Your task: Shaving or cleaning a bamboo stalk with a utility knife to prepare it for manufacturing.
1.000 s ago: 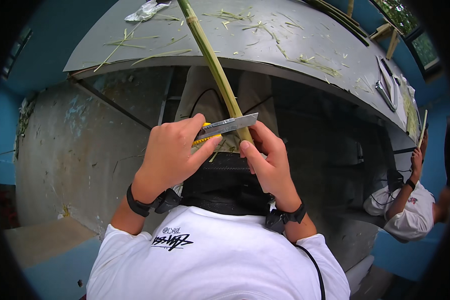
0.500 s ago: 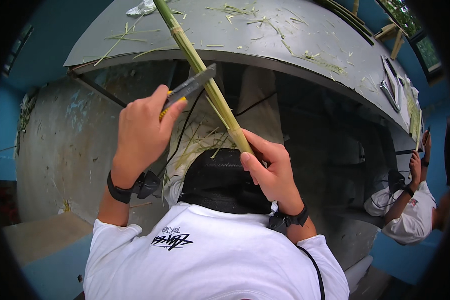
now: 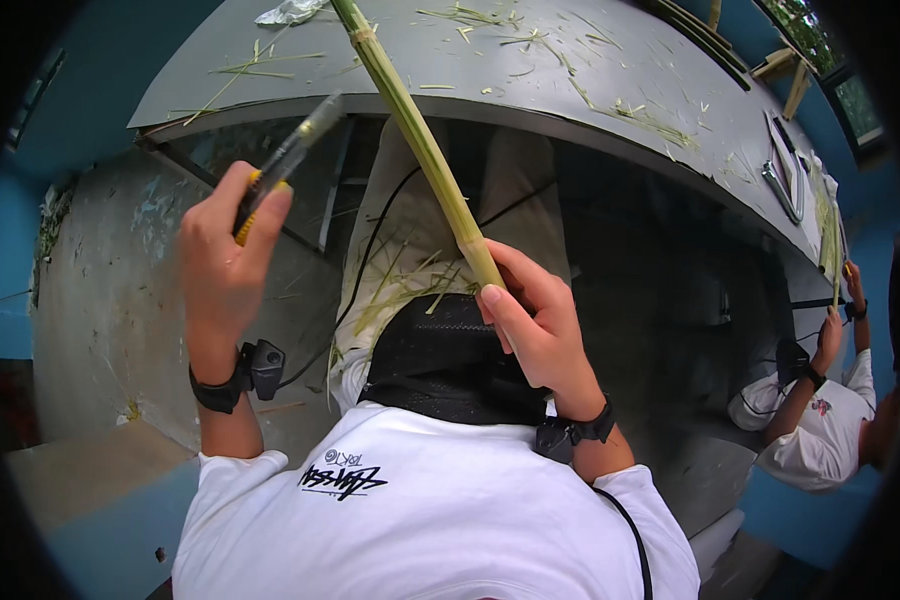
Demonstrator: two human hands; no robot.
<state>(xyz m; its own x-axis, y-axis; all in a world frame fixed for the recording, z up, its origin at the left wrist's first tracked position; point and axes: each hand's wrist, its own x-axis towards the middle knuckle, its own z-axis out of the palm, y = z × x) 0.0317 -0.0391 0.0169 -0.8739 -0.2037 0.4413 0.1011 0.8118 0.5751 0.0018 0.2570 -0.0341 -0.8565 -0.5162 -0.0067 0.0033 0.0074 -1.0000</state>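
Note:
My left hand (image 3: 227,262) is closed around the yellow-and-black handle of a utility knife (image 3: 288,158). The blade end is blurred by motion and points up and away, apart from the stalk to its right. In my right hand (image 3: 537,310) is the near end of a long green bamboo stalk (image 3: 420,145), with the thumb on top and the fingers wrapped round it. The stalk slants away over the table edge, and its far end runs out of the picture. Thin green shavings (image 3: 400,285) lie on my lap around a black apron-like cover (image 3: 450,365).
A grey table (image 3: 390,75) spans the far side, with scattered green shavings (image 3: 655,122) on it. White crumpled wrapping (image 3: 290,10) lies at its far left. A metal-framed saw (image 3: 785,175) rests at the right end. Another person (image 3: 820,410) works at the far right with a strip.
My left hand and the knife have moved left, away from the stalk. A thin sliver that stood off the stalk no longer shows. My right hand keeps its grip, almost unmoved.

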